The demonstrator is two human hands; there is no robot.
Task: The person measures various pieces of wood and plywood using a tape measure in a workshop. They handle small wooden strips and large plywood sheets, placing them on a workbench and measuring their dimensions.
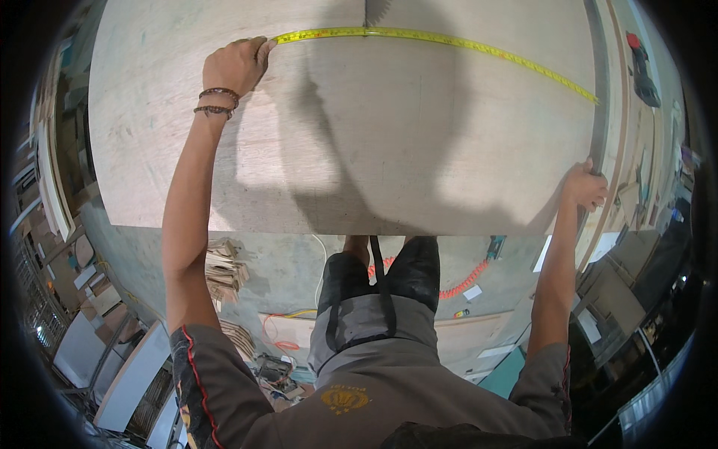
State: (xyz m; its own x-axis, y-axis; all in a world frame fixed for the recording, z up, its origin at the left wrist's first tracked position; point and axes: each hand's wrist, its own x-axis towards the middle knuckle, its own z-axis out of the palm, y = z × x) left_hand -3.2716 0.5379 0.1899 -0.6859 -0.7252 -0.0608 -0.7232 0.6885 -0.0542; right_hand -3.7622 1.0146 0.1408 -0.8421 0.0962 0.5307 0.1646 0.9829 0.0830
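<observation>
A large pale plywood sheet (419,150) lies flat in front of me. Across its far part runs a yellow tape measure (449,39), its blade stretched out from left to right and sloping toward me at the right end. My left hand (236,66) is closed on the tape's left end; whether the case is in the palm is hidden. The tape's right end meets a long dark strip (600,75) along the sheet's right side. Lower on that strip my right hand (585,187) is closed, fingers curled over it, apart from the tape.
A dark toothed shape (378,10) shows at the far edge, beside a dark line in the sheet. A red-and-black tool (642,71) lies at the far right. Below are stacked wood offcuts (224,273), a coiled orange hose (467,280) and boards at the left.
</observation>
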